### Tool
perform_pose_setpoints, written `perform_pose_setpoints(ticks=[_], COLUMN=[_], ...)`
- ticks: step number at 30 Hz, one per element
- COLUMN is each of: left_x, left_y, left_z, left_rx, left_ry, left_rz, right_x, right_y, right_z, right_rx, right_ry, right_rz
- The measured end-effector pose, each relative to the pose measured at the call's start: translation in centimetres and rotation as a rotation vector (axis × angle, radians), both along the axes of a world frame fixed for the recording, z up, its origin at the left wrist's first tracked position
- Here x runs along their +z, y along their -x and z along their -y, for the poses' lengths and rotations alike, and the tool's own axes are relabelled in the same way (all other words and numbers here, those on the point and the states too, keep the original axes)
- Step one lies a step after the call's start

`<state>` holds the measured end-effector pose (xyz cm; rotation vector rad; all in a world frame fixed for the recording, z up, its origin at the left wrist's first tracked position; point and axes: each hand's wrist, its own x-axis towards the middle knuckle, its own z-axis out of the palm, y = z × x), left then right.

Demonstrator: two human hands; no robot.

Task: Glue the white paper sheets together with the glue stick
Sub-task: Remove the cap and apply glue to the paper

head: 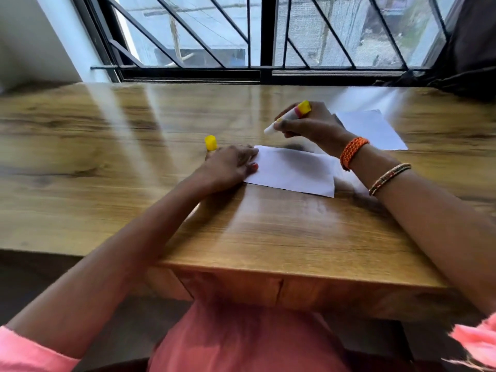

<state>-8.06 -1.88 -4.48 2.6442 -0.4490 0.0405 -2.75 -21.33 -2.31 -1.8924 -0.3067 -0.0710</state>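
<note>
While left hand (228, 165) lies flat, pinning near paper sheet (292, 170) at its left edge, I read sheet as light, floppy, slide-prone on glossy wooden table (107, 146). Right hand (308, 122) pinches uncapped glue stick (288, 116) mid-barrel, tip raised above paper. Yellow cap (210, 143) beside left hand; second sheet (375, 130) behind. Barred window (268, 36) ahead.

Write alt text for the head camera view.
A right hand holds an uncapped glue stick above a white paper sheet, which the left hand pins to a wooden table. Its yellow cap stands nearby.
</note>
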Motion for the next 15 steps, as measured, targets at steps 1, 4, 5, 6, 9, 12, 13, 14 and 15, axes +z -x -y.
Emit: perform_pose_setpoints(ticks=[1, 4, 5, 6, 9, 12, 13, 14, 15], left_x=[-0.1, -1.2, -1.5, -1.6, -1.7, -1.9, -1.9, -2.0, -2.0], left_y=[0.1, 0.5, 0.5, 0.4, 0.0, -0.1, -0.1, -0.1, -0.2], left_z=[-0.3, -0.7, -0.8, -0.8, -0.9, -0.9, -0.9, -1.0, -1.0], left_rx=[-0.013, -0.008, 0.010, 0.029, 0.055, 0.054, 0.055, 0.057, 0.058], left_ry=[0.015, -0.031, -0.043, -0.052, -0.076, -0.080, -0.080, -0.081, -0.083], left_rz=[0.020, 0.153, 0.169, 0.170, 0.156, 0.161, 0.162, 0.162, 0.162], right_x=[-0.1, -0.5, -0.7, -0.7, -0.8, -0.7, -0.8, -0.8, -0.9], right_y=[-0.1, -0.3, -0.4, -0.5, -0.8, -0.9, -1.0, -1.0, -1.0], right_z=[-0.2, -0.4, -0.4, -0.4, -0.6, -0.8, -0.8, -0.8, -0.8], right_rx=[0.003, -0.002, -0.005, -0.007, -0.006, 0.018, 0.029, 0.040, 0.050], right_ry=[0.030, 0.108, 0.129, 0.147, 0.169, 0.169, 0.170, 0.178, 0.188], right_rz=[0.012, 0.031, 0.040, 0.052, 0.083, 0.090, 0.089, 0.089, 0.091])
